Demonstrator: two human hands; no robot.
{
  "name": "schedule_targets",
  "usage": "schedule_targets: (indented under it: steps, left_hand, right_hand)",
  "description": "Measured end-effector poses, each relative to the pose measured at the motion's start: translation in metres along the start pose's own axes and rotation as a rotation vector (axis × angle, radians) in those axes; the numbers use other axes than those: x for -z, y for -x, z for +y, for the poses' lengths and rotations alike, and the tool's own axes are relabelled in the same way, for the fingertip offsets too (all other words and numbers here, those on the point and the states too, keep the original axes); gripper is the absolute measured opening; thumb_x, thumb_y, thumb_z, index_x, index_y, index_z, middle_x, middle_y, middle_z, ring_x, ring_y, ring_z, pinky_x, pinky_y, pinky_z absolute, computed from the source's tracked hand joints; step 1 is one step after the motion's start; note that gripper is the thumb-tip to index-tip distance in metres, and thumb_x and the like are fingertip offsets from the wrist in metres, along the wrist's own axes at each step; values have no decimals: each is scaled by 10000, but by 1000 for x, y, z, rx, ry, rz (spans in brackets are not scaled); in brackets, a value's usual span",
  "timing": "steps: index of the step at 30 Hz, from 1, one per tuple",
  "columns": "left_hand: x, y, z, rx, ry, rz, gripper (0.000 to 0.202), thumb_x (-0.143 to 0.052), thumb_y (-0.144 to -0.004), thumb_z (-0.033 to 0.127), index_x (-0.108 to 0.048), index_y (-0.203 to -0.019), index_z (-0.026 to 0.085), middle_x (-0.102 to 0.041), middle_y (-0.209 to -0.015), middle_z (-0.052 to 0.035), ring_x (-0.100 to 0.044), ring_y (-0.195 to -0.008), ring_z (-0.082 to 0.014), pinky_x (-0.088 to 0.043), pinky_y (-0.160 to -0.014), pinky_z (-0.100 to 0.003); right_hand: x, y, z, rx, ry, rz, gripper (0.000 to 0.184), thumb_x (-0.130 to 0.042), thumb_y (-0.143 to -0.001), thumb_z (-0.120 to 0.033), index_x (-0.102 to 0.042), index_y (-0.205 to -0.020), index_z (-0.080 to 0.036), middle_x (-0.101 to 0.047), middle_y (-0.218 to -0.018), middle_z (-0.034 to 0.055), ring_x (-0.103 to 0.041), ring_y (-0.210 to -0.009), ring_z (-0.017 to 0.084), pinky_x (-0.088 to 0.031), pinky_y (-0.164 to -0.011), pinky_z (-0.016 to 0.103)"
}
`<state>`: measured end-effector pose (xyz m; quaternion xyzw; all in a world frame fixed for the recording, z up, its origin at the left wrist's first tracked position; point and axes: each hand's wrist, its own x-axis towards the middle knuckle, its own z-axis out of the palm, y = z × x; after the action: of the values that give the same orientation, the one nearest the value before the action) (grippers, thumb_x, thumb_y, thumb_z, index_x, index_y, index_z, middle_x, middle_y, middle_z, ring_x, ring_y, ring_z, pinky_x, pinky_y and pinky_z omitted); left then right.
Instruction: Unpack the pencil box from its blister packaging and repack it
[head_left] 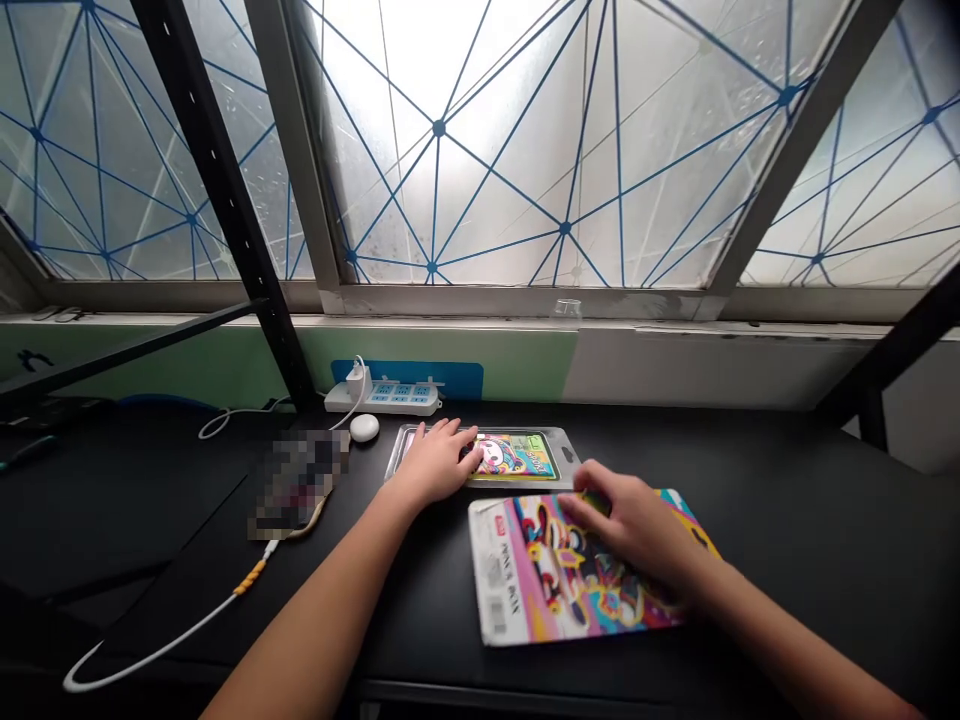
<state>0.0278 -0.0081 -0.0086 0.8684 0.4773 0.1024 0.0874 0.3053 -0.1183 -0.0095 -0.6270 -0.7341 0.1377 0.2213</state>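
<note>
My left hand [439,462] lies flat with fingers spread on a clear plastic package [525,455] holding a colourful printed card, at the back of the black desk [787,520]. My right hand [634,520] rests palm down, fingers slightly curled, on a bright pink and yellow pencil box [540,590] that lies flat nearer to me. The box's white label edge faces left. Neither hand grips anything.
A white power strip [390,397] with a plug stands against the wall behind the package. A small white round object [364,428] sits beside it. A blurred item [300,480] lies left, with a white and orange cable [187,625] trailing toward the desk's front edge.
</note>
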Motion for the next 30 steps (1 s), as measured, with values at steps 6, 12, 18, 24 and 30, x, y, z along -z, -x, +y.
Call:
schedule_targets:
  steps: [6,12,18,24,30]
  left_hand:
    - [11,5,4,-73,9,-51,564,-357,-1007,558,-547,-1459,278,-445,-1580,-120,-357,-1486,-314,-226,-1199,-573]
    - [17,10,9,-105,4,-97,574,-364,-998,584,-525,-1473,303,-401,-1608,-111,-336,-1499,-303,-230,-1194,-566]
    - [16,10,10,-108,14,-76,562,-381,-990,579,-580,-1421,280,-459,-1570,-123,-363,-1484,-317,-263,-1179,-568]
    - [18,12,18,-171,43,-26,504,-343,-1022,547,-748,-1146,274,-696,-1324,-62,-587,-1309,-278,-470,-1025,-332]
    - [0,11,35,-223,65,-47,544,-419,-997,567,-547,-1430,263,-539,-1514,-82,-474,-1409,-293,-358,-1139,-439]
  right_hand:
    - [43,-28,80,-153,-146,-143,604,-530,-804,-792,-624,-668,-211,-620,-637,9,-527,-592,167,-377,-548,289]
    - [42,-34,96,-150,-207,-170,579,-623,-747,-764,-736,-854,-206,-689,-752,25,-583,-678,185,-428,-603,290]
    - [39,-24,100,-166,-181,-118,537,-635,-780,-704,-761,-925,-202,-731,-835,45,-622,-755,202,-460,-657,300]
    - [46,-21,99,-151,-113,3,458,-648,-803,-647,-754,-909,-214,-725,-964,72,-649,-901,243,-485,-782,329]
    - [33,-23,81,-108,-101,42,452,-552,-896,-611,-699,-1038,-209,-703,-1101,87,-625,-1006,246,-470,-883,354]
